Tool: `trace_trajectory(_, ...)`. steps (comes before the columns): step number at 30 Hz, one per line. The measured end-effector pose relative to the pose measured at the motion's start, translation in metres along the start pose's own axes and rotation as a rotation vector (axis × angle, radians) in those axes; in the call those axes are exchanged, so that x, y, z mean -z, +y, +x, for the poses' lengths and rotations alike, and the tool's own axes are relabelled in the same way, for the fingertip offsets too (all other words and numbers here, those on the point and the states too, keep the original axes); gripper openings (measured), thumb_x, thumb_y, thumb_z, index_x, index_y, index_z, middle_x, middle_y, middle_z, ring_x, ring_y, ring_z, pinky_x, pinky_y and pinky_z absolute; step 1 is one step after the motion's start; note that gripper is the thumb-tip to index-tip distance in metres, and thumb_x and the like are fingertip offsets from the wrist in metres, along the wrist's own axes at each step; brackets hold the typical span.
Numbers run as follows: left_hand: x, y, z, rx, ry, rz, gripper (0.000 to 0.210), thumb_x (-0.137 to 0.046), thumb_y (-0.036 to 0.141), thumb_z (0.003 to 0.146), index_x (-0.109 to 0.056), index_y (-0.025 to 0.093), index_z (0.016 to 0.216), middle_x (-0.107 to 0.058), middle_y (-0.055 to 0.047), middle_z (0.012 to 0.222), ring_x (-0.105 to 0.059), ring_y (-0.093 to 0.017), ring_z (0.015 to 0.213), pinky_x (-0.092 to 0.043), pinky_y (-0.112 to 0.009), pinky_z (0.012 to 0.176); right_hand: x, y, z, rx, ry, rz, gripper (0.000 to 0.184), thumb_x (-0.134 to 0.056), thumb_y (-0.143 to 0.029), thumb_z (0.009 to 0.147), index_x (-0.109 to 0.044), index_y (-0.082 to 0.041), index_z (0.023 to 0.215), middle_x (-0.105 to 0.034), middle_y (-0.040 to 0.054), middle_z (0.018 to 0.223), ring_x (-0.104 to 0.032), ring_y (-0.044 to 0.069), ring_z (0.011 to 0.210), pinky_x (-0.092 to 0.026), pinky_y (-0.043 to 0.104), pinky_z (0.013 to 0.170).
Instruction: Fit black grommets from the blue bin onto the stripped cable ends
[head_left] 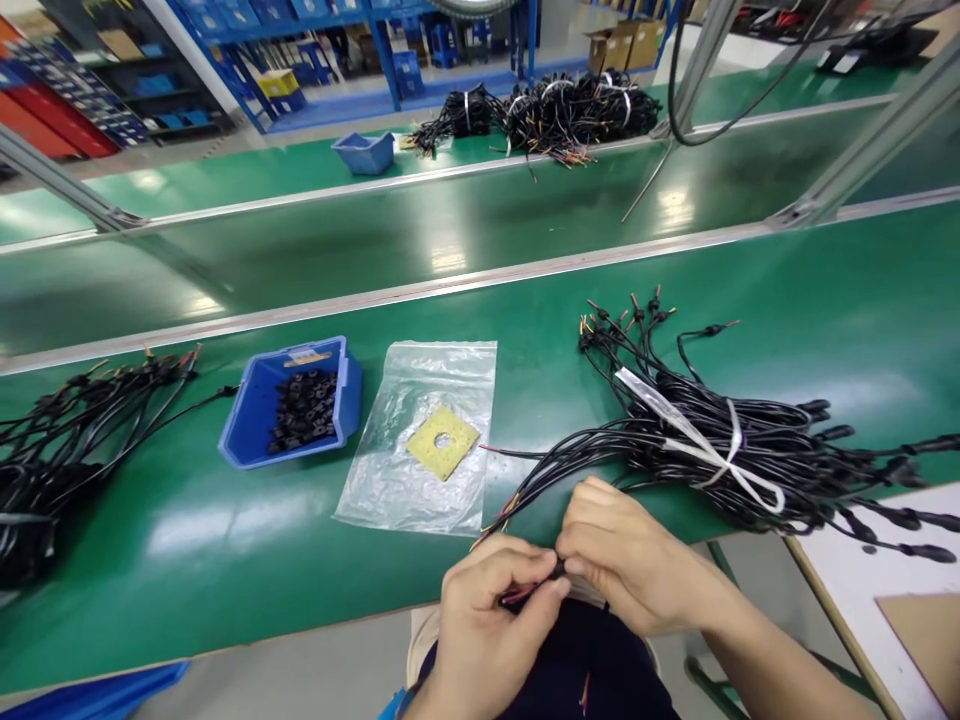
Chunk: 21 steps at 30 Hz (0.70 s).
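- One black fitting (558,569) sits between your hands, just off the bench (262,560) edge.
- Your left hand (487,615) and right hand (622,555): each grip pinched on it.
- Rightward: tied black cables (787,450).
- Leftward: clear bag (375,500), then blue bin (253,410).

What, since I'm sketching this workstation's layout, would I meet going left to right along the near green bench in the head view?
Left bundle of black cables → blue bin with small black parts → clear plastic bag → white-tied bundle of black cables.
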<state>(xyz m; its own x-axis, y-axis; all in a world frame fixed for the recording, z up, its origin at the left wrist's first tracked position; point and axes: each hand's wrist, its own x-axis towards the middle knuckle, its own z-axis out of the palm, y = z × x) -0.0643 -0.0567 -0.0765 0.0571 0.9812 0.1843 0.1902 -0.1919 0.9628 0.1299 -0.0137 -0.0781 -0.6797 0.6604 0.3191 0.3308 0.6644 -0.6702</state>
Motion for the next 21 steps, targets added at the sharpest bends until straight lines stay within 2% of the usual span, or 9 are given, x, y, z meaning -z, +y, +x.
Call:
trace_trajectory(5, 0.000, -0.006, -0.006, -0.080, -0.013, 0.037, 0.019, -0.079, 0.002, 0.075, -0.076, 0.019, 0.083, -0.077, -0.002, 0.076, -0.074, -0.014, 0.067, -0.059, -0.019, 0.065, 0.000, 0.002, 0.001, 0.020, -0.024, -0.021, 0.033, -0.035, -0.022, 0.105, -0.057, -0.017, 0.081, -0.046, -0.0003, 0.072, -0.040, 0.016, 0.070, -0.031, 0.033, 0.068)
trace_trajectory(8, 0.003, -0.007, -0.007, -0.067, -0.054, 0.083, 0.017, -0.078, 0.004, 0.078, -0.075, 0.019, 0.087, -0.075, -0.002, 0.078, -0.072, -0.013, 0.067, -0.058, -0.020, 0.064, 0.003, 0.001, -0.004, 0.048, 0.020, -0.060, 0.024, -0.041, -0.021, 0.104, -0.062, -0.016, 0.092, -0.054, 0.0013, 0.075, -0.043, 0.017, 0.073, -0.033, 0.034, 0.070)
trace_trajectory(11, 0.007, -0.006, -0.007, -0.024, -0.127, 0.123, 0.018, -0.075, 0.005, 0.080, -0.074, 0.019, 0.091, -0.074, -0.002, 0.081, -0.070, -0.013, 0.068, -0.056, -0.019, 0.062, 0.012, -0.004, -0.015, 0.067, -0.018, -0.088, 0.013, -0.054, -0.020, 0.097, -0.062, -0.016, 0.106, -0.064, 0.0068, 0.096, -0.050, 0.021, 0.087, -0.037, 0.039, 0.081)
trace_trajectory(14, 0.010, -0.003, -0.005, 0.013, -0.210, 0.129, 0.022, -0.073, 0.005, 0.081, -0.073, 0.021, 0.096, -0.076, -0.003, 0.090, -0.071, -0.013, 0.074, -0.057, -0.019, 0.065, 0.018, -0.009, -0.027, 0.053, -0.131, -0.133, 0.009, -0.060, -0.013, 0.088, -0.064, -0.020, 0.092, -0.061, 0.0092, 0.119, -0.051, 0.026, 0.108, -0.037, 0.045, 0.092)
trace_trajectory(16, 0.013, -0.002, -0.003, 0.065, -0.271, 0.115, 0.027, -0.070, 0.004, 0.083, -0.073, 0.023, 0.103, -0.076, -0.003, 0.098, -0.072, -0.013, 0.078, -0.058, -0.019, 0.069, 0.017, -0.009, -0.031, 0.037, -0.146, -0.205, 0.013, -0.057, -0.009, 0.089, -0.064, -0.021, 0.090, -0.060, 0.0081, 0.125, -0.050, 0.026, 0.116, -0.036, 0.045, 0.096)
trace_trajectory(18, 0.015, -0.002, -0.002, 0.140, -0.326, 0.060, 0.031, -0.066, 0.004, 0.085, -0.072, 0.024, 0.108, -0.076, -0.004, 0.103, -0.073, -0.013, 0.079, -0.059, -0.020, 0.072, 0.012, -0.007, -0.032, 0.051, -0.068, -0.239, 0.017, -0.053, -0.008, 0.094, -0.064, -0.021, 0.094, -0.063, 0.0075, 0.122, -0.052, 0.023, 0.111, -0.037, 0.041, 0.094)
trace_trajectory(21, 0.019, -0.003, 0.000, 0.276, -0.363, -0.116, 0.028, -0.064, 0.006, 0.088, -0.072, 0.022, 0.110, -0.076, -0.005, 0.097, -0.074, -0.015, 0.077, -0.060, -0.022, 0.072, 0.004, -0.004, -0.025, 0.064, 0.104, -0.204, 0.014, -0.053, -0.011, 0.098, -0.063, -0.020, 0.094, -0.067, 0.0057, 0.102, -0.055, 0.017, 0.088, -0.037, 0.035, 0.081)
